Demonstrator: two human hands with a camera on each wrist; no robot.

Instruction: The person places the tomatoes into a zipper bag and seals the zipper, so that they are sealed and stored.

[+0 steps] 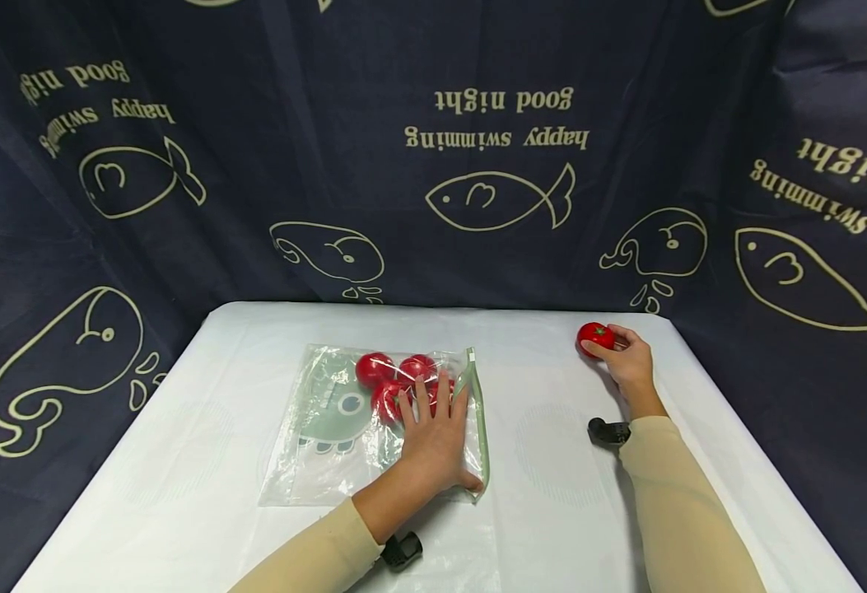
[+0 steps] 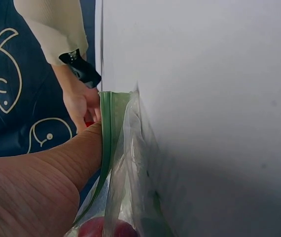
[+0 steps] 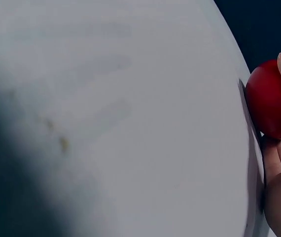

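Note:
A clear zip bag [image 1: 329,482] with a green seal strip along its right edge lies flat on the table. Several red tomatoes [image 1: 375,370] show through its plastic, grouped in the upper half. My left hand [image 1: 433,441] rests over the bag's right part with fingers spread; its thumb lies at the green strip [image 2: 107,133]. The fingertips reach the tomatoes nearest the opening and partly cover them. At the table's far right, my right hand [image 1: 629,362] grips a single red tomato [image 1: 594,340] between thumb and fingers; the tomato [image 3: 271,101] also appears in the right wrist view.
The white table [image 1: 552,527] ends at a dark blue curtain [image 1: 492,263] with fish and whale drawings behind and at the sides. A green printed figure [image 1: 329,424] marks the bag's left half. A black wrist camera [image 1: 608,431] sits on each forearm.

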